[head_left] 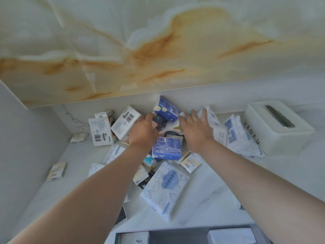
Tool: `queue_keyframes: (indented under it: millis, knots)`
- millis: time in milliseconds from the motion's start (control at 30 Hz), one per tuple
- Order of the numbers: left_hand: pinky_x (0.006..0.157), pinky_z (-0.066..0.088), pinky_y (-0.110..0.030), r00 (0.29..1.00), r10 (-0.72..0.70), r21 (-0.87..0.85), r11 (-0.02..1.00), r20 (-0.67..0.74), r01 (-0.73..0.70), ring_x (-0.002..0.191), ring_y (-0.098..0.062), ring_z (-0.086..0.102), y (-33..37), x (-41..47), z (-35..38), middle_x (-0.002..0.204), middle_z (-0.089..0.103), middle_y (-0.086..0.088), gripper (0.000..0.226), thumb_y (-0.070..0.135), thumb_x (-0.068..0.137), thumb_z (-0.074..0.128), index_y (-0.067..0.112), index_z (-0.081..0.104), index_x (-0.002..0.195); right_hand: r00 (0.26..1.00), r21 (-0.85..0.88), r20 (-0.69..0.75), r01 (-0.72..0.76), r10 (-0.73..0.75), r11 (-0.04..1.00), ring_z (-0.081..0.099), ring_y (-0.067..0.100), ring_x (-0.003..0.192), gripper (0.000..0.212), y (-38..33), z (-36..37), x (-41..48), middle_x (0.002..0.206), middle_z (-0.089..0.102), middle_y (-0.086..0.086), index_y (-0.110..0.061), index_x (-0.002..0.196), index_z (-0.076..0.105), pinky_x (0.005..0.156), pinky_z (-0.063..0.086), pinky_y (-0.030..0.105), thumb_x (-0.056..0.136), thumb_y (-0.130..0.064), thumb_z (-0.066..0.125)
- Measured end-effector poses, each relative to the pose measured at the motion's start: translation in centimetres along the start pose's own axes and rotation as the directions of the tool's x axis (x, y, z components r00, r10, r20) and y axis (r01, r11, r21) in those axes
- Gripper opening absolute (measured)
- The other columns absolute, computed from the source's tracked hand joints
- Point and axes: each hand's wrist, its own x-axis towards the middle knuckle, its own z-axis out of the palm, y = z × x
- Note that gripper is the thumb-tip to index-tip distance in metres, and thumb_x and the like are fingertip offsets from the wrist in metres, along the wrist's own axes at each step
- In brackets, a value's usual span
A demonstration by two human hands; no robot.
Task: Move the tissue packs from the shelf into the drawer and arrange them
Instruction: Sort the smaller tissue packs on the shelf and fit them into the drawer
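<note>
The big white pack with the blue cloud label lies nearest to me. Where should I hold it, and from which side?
Likely from above: pinch across the narrow width of the big white pack, mid-length. It lies flat and its long sides look uncovered.

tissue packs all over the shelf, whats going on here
A person is reaching both hands into a heap of tissue packs on the shelf. The right hand lies spread on white packs; the left hand reaches by a blue pack, its grip unclear. The drawer below already holds some.
</note>
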Motion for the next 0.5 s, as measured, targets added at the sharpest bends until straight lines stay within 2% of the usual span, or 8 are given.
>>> queue_keyframes:
  millis: [67, 167, 267, 367, 500]
  knots:
    - [0.070, 0.049, -0.038, 0.999, 0.035, -0.027, 0.999, -0.019, -0.036, 0.101, -0.028, 0.057, -1.0, -0.7, -0.2, 0.118, 0.058, -0.007, 0.042, 0.021, 0.088, 0.057, 0.023, 0.048, 0.129, 1.000, -0.093, 0.018, 0.004, -0.003, 0.996, 0.018, 0.038, 0.147, 0.088, -1.0, -0.1, 0.7, 0.152, 0.032, 0.018, -0.010, 0.149, 0.022, 0.115, 0.003, 0.065, 0.078, -0.035, 0.068]
    - [0.072, 0.051, -0.038, 0.997, 0.036, -0.064, 0.997, -0.067, -0.040, 0.102, -0.029, 0.058, -2.0, -1.5, -0.5, 0.122, 0.060, -0.007, 0.041, 0.022, 0.089, 0.057, 0.022, 0.050, 0.129, 0.999, -0.113, -0.031, -0.013, 0.010, 0.994, 0.032, 0.039, 0.138, 0.076, -1.4, 0.0, 1.3, 0.143, 0.040, 0.017, -0.018, 0.144, 0.031, 0.116, 0.010, 0.064, 0.078, -0.024, 0.067]
    - [0.072, 0.052, -0.038, 0.992, -0.035, -0.142, 0.990, -0.123, 0.018, 0.101, -0.027, 0.058, -2.7, -1.9, -1.2, 0.122, 0.060, -0.004, 0.040, 0.022, 0.090, 0.056, 0.026, 0.050, 0.129, 0.996, -0.096, -0.086, 0.022, -0.030, 0.995, 0.043, 0.035, 0.128, 0.062, -1.5, 0.1, 1.2, 0.135, 0.048, 0.012, -0.022, 0.139, 0.042, 0.115, 0.014, 0.061, 0.082, -0.022, 0.065]
    - [0.073, 0.052, -0.037, 0.976, -0.092, -0.206, 0.977, -0.197, 0.051, 0.103, -0.024, 0.058, -2.9, -2.8, -2.6, 0.120, 0.060, -0.001, 0.042, 0.027, 0.089, 0.058, 0.029, 0.049, 0.130, 0.977, 0.016, -0.206, 0.068, -0.063, 0.998, 0.050, 0.030, 0.120, 0.053, -0.9, -0.1, 1.2, 0.134, 0.051, 0.008, -0.019, 0.123, 0.057, 0.111, 0.024, 0.059, 0.073, -0.021, 0.074]
    - [0.083, 0.050, -0.039, 0.949, -0.176, -0.286, 0.953, -0.260, 0.098, 0.101, -0.026, 0.057, -2.9, -4.8, -4.9, 0.114, 0.060, -0.006, 0.050, 0.032, 0.085, 0.061, 0.029, 0.046, 0.133, 0.960, 0.323, -0.280, 0.082, 0.013, 0.943, 0.048, 0.024, 0.130, 0.056, -0.1, -1.6, 0.3, 0.147, 0.045, 0.005, -0.017, 0.122, 0.057, 0.106, 0.026, 0.054, 0.073, -0.038, 0.074]
